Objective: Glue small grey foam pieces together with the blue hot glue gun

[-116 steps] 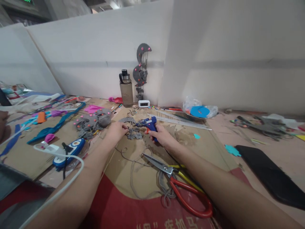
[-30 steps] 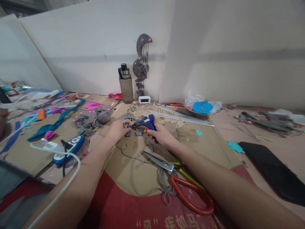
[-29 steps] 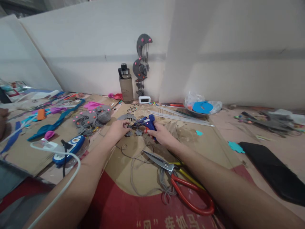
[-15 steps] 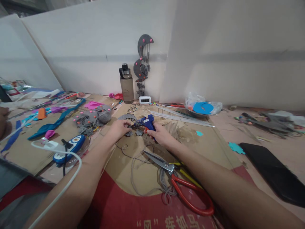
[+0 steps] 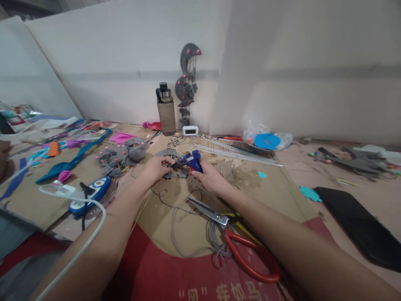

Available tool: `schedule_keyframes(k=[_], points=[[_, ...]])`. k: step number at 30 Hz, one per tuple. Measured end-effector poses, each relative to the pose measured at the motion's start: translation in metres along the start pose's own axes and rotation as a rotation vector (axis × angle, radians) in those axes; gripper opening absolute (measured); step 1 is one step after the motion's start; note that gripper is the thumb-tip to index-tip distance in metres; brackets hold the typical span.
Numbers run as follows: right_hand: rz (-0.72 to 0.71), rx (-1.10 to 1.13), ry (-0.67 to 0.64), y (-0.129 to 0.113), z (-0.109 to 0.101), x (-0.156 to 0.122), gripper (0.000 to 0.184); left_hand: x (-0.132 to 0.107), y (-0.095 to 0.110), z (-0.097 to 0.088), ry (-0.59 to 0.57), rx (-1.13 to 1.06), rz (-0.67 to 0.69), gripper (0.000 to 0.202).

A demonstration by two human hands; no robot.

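My right hand [image 5: 207, 175] is wrapped round the handle of a blue glue gun [image 5: 194, 161], whose nozzle points left. My left hand [image 5: 159, 168] is at the nozzle's tip, fingers pinched together on something small and grey that I cannot make out. Just behind the left fingers lies a grey felt crescent [image 5: 167, 154], partly hidden. A small grey felt flower [image 5: 182, 174] rests on the cardboard under the gun. Grey cord [image 5: 173, 228] trails across the cardboard in front of both hands.
Red-handled scissors [image 5: 233, 234] lie open by my right forearm. A phone [image 5: 354, 225] is at the right. Behind stand a bottle [image 5: 167, 115] and a small digital clock [image 5: 190, 131]. A power strip [image 5: 90, 195] with a white cable is at the left, near grey yarn [image 5: 136, 150].
Both hands stay nearly in place. The glue gun tilts slightly, and the whole view shifts a little.
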State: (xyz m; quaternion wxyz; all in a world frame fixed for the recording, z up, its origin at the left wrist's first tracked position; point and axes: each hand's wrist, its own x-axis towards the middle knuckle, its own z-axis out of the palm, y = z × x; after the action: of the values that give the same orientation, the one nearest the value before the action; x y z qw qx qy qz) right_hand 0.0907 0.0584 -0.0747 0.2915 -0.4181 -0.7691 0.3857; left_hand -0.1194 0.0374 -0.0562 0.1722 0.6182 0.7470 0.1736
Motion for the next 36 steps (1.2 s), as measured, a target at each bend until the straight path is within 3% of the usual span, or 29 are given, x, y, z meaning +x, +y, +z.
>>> schedule_keyframes(k=[36], points=[[-0.042,-0.035,-0.012,0.0017,0.0010,0.0016,0.030,-0.0008,0.0022,0.0001,-0.004,-0.005,-0.024,0.030]])
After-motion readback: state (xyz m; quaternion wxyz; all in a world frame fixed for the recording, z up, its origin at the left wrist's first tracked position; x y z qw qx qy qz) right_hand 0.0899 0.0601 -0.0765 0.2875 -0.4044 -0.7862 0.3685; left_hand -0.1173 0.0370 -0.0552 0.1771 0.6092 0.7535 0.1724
